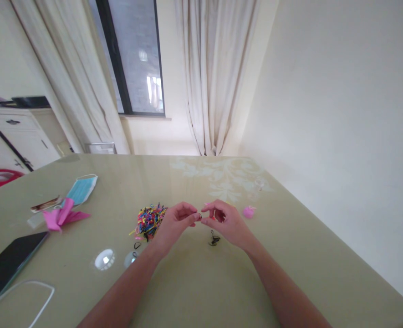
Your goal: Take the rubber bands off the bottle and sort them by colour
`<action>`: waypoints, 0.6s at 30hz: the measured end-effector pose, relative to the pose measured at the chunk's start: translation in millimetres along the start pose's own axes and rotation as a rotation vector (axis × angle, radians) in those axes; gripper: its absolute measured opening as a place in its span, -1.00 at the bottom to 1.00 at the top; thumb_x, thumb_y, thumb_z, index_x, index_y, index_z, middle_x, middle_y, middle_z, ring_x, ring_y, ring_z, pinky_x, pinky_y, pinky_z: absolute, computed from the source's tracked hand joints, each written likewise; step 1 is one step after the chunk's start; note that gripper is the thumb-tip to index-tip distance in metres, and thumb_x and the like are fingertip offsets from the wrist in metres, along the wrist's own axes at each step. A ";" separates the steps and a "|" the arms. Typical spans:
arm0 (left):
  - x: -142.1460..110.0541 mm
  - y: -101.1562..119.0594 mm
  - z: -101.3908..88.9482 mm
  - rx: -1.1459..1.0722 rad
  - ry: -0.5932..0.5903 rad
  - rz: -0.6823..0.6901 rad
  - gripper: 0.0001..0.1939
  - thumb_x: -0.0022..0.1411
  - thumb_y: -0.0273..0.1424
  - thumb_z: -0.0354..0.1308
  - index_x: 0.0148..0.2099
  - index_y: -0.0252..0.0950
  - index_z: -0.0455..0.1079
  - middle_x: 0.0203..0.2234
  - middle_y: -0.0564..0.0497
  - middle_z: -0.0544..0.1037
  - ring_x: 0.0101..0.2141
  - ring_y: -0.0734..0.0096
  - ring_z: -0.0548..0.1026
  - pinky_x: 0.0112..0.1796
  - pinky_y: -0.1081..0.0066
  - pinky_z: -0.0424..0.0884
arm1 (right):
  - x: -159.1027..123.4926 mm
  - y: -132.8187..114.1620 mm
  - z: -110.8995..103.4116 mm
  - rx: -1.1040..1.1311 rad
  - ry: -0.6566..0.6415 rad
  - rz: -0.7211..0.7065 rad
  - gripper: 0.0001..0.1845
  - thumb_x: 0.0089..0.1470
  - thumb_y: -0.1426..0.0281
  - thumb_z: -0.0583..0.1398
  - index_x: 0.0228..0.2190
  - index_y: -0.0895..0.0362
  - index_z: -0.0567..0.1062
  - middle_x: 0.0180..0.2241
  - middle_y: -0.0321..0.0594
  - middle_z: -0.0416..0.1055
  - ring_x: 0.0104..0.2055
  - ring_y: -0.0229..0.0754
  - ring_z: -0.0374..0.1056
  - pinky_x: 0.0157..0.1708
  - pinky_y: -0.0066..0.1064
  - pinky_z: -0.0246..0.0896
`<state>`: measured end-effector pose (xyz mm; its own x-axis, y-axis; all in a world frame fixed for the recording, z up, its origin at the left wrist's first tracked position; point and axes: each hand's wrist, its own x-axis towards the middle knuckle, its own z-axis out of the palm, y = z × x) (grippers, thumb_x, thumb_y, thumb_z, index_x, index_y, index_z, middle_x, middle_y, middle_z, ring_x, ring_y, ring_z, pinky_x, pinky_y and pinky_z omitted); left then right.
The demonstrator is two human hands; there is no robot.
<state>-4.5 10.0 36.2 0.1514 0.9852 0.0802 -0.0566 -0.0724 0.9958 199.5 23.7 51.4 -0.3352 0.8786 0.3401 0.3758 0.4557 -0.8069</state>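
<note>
My left hand [179,222] is closed in a pinch, thumb against fingers, on a small dark rubber band [200,217]. Facing it, my right hand [227,222] has its thumb and index fingertips apart, close beside the band. Left of my left hand lies a heap of small multi-coloured rubber bands [150,222], partly covered by that hand. Below my right hand sits a little cluster of black bands [214,238]. A loose dark band [137,245] lies near my left wrist. Some pink and red bits behind my right hand are mostly hidden.
A pink round item [248,212] lies right of my hands on the glossy table [194,291]. To the left are a pink folded-paper shape [63,216], a blue face mask [81,189], a dark tablet-like device [10,264] and a white cable [46,284]. A wall borders the right edge.
</note>
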 end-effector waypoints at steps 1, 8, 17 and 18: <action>-0.4 -0.8 0.7 -0.002 -0.012 -0.003 -0.64 0.07 -0.12 0.43 -0.25 -0.29 0.52 -0.36 -0.02 0.65 -0.32 0.36 0.59 -0.24 0.36 0.54 | -0.4 -0.6 2.4 0.001 0.012 -0.022 -0.72 0.09 0.15 0.38 -0.25 0.09 0.65 -0.47 -0.32 0.37 -0.50 -0.29 0.15 -0.48 -0.43 0.06; 2.5 -4.5 -0.8 0.050 -0.052 -0.013 -0.63 0.12 -0.09 0.39 -0.21 -0.28 0.51 -0.32 -0.06 0.68 -0.24 0.23 0.63 -0.23 0.32 0.51 | -1.2 0.4 2.4 0.081 0.045 -0.017 -0.73 0.10 0.15 0.37 -0.40 0.11 0.63 -0.51 -0.30 0.36 -0.50 -0.28 0.18 -0.48 -0.40 0.07; 3.2 -9.8 -44.3 1.460 0.227 0.065 -0.76 0.37 -0.40 0.10 -0.04 -0.28 0.58 -0.05 -0.20 0.59 0.03 -0.08 0.48 0.00 0.03 0.34 | -4.1 -11.2 -32.9 0.628 0.098 0.090 -0.71 -0.02 0.20 0.44 -0.44 0.10 0.52 -0.49 -0.34 0.39 -0.48 -0.30 0.19 -0.45 -0.43 0.06; 3.3 -11.3 -46.5 1.520 0.213 0.032 -0.75 0.39 -0.39 0.08 -0.04 -0.27 0.58 -0.05 -0.19 0.59 0.02 -0.07 0.48 -0.01 0.04 0.34 | -4.7 -12.4 -35.7 0.637 0.102 0.085 -0.71 -0.03 0.20 0.44 -0.44 0.10 0.51 -0.49 -0.34 0.38 -0.49 -0.30 0.16 -0.47 -0.43 0.02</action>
<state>-49.3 21.3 23.2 0.0230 0.9738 0.2264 0.9931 -0.0483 0.1069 227.2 19.0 77.0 -0.2311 0.9314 0.2811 -0.1990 0.2376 -0.9508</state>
